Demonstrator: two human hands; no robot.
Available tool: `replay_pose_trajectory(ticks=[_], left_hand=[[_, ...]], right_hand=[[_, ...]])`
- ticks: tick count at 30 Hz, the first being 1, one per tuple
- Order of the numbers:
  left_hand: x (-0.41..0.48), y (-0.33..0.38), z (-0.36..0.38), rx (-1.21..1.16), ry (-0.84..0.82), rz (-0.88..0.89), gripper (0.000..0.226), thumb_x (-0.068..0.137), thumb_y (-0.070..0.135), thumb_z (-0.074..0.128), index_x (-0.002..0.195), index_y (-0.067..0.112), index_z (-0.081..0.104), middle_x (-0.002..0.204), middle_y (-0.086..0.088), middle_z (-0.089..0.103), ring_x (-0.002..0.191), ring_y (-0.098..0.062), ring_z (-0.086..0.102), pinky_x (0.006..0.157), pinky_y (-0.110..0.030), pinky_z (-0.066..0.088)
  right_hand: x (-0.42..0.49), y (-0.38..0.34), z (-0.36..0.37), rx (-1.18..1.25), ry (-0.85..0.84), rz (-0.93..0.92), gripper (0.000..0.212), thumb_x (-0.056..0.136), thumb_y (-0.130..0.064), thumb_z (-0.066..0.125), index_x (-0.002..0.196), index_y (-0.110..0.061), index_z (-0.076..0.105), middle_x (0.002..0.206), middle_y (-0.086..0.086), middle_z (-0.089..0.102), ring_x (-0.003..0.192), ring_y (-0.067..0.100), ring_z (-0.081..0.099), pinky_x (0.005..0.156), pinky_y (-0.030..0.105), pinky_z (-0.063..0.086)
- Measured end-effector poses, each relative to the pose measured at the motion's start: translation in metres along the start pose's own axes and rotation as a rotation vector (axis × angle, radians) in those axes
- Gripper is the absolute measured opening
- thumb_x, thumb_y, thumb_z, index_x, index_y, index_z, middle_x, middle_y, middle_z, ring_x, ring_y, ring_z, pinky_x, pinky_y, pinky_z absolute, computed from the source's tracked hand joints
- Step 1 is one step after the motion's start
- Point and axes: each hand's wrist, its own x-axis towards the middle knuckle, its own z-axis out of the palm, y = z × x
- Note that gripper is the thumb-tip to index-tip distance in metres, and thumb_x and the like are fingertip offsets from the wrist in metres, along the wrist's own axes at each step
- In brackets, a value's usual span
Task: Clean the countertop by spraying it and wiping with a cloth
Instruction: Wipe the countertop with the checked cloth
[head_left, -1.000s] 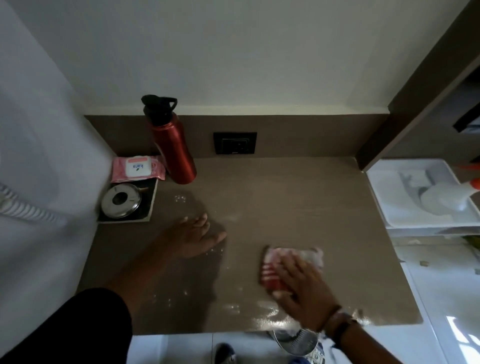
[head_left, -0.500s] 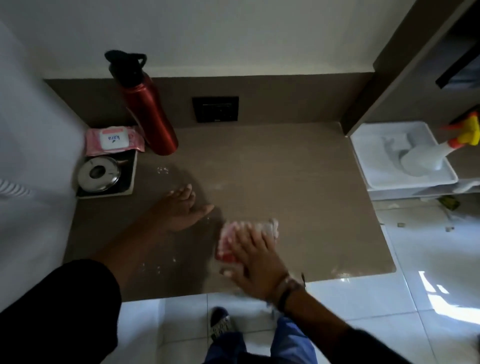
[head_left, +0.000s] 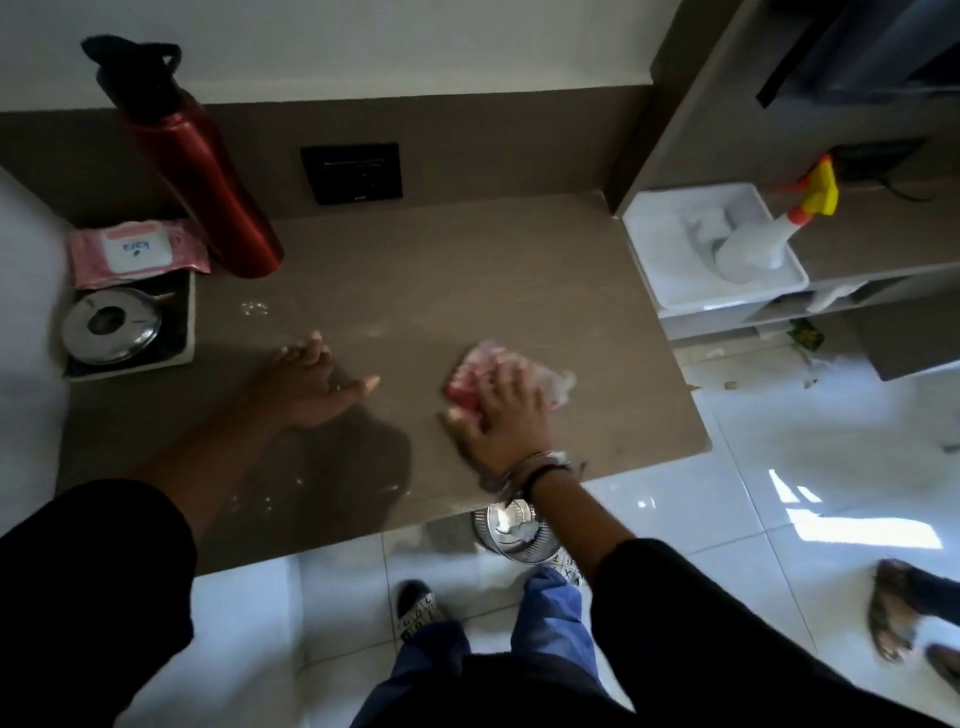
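The right grip (head_left: 506, 415) lay flat with fingers straight, pressing a cloth (head_left: 460, 387) onto the brown table (head_left: 467, 270) at mid-frame. The left grip (head_left: 311, 387) rested open-palmed on the table just to its left, holding nothing. At the right of the frame, a white bin (head_left: 660, 270) held the tilted spray bottle (head_left: 753, 244) and some crumpled white material. At the left, a small tray (head_left: 191, 322) held a round metal dish (head_left: 111, 327). The cloth was red and white, bunched and blurred; the table showed pale wet smears.

Our right hand (head_left: 506, 415) covers the middle of the cloth (head_left: 460, 387), whose edges smear with blur. The countertop (head_left: 467, 270) hides part of a metal bin (head_left: 514, 540). Someone's sandalled feet (head_left: 891, 608) are cut off at the right edge.
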Motion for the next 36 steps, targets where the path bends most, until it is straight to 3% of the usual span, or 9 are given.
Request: replay_pose_trajectory(ticks=[3,5,10,16,21,24,27,32,36], left_hand=[[0.0,0.004,-0.001,0.054,0.006,-0.014,0.126,0.066,0.093,0.007,0.156,0.005,0.016,0.166,-0.014,-0.001,0.153,-0.03,0.01,0.124,-0.04,0.005],[0.002,0.004,-0.001,0.067,0.011,-0.021,0.126,0.067,0.094,0.006,0.156,0.004,0.016,0.166,-0.015,0.0,0.153,-0.03,0.012,0.124,-0.041,0.007],[0.001,0.005,0.0,0.065,0.02,-0.037,0.123,0.071,0.094,0.012,0.155,0.004,0.017,0.166,-0.017,0.002,0.152,-0.031,0.013,0.124,-0.041,0.008],[-0.001,0.012,-0.004,0.055,0.012,-0.05,0.115,0.078,0.089,0.016,0.155,0.003,0.018,0.165,-0.019,0.002,0.153,-0.033,0.011,0.124,-0.042,0.007],[-0.001,0.012,-0.006,0.009,-0.002,-0.064,0.11,0.081,0.087,0.017,0.155,0.006,0.019,0.166,-0.017,0.001,0.153,-0.034,0.009,0.123,-0.042,0.006],[0.001,0.01,-0.007,-0.01,-0.006,-0.071,0.11,0.081,0.087,0.017,0.155,0.006,0.021,0.166,-0.016,0.002,0.153,-0.03,0.008,0.124,-0.04,0.005],[-0.001,0.006,-0.006,-0.02,0.023,-0.062,0.116,0.077,0.091,0.017,0.155,0.004,0.022,0.166,-0.016,0.004,0.153,-0.029,0.012,0.124,-0.04,0.009],[-0.001,0.003,0.002,-0.139,0.035,-0.066,0.131,0.061,0.1,0.012,0.156,0.009,0.018,0.167,-0.011,-0.001,0.154,-0.028,0.003,0.125,-0.044,0.005],[0.004,0.002,0.007,-0.152,0.036,-0.064,0.135,0.058,0.101,0.006,0.156,0.009,0.014,0.167,-0.011,-0.005,0.154,-0.028,-0.001,0.125,-0.045,0.004]], right_hand=[[-0.055,-0.016,0.028,-0.097,-0.004,-0.258,0.077,0.089,-0.071,0.025,0.152,-0.027,0.023,0.162,0.005,0.015,0.149,0.032,0.009,0.117,0.059,0.015],[-0.083,0.011,0.033,-0.09,-0.016,-0.256,0.074,0.092,-0.071,0.021,0.153,-0.029,0.021,0.163,0.001,0.011,0.15,0.029,0.004,0.119,0.056,0.013],[-0.093,0.123,0.003,-0.119,-0.052,0.067,0.083,0.087,-0.07,-0.001,0.153,-0.025,0.022,0.163,0.006,0.013,0.15,0.032,0.002,0.119,0.054,0.011],[-0.023,0.167,-0.036,0.14,0.077,0.519,0.084,0.081,-0.078,0.007,0.154,-0.034,0.01,0.164,-0.002,-0.003,0.15,0.027,-0.006,0.12,0.052,-0.002],[0.021,0.072,-0.024,0.021,0.03,0.131,0.073,0.091,-0.068,0.023,0.153,-0.03,0.019,0.163,0.006,0.009,0.149,0.033,0.001,0.119,0.054,0.006],[-0.03,0.015,0.006,-0.101,-0.027,-0.251,0.072,0.092,-0.067,0.024,0.152,-0.028,0.019,0.162,0.007,0.018,0.149,0.033,0.007,0.117,0.057,0.014],[-0.088,0.031,0.026,-0.089,-0.079,-0.415,0.066,0.096,-0.062,0.025,0.152,-0.029,0.024,0.163,0.0,0.014,0.15,0.027,0.006,0.115,0.054,0.016],[-0.085,0.12,-0.007,-0.071,-0.023,-0.136,0.078,0.096,-0.062,0.01,0.143,-0.012,0.046,0.156,0.013,0.029,0.144,0.039,0.026,0.112,0.054,0.031],[-0.008,0.133,-0.037,0.005,-0.009,0.112,0.075,0.094,-0.069,0.009,0.153,-0.025,0.022,0.163,0.005,0.012,0.149,0.029,0.007,0.12,0.053,0.008]])
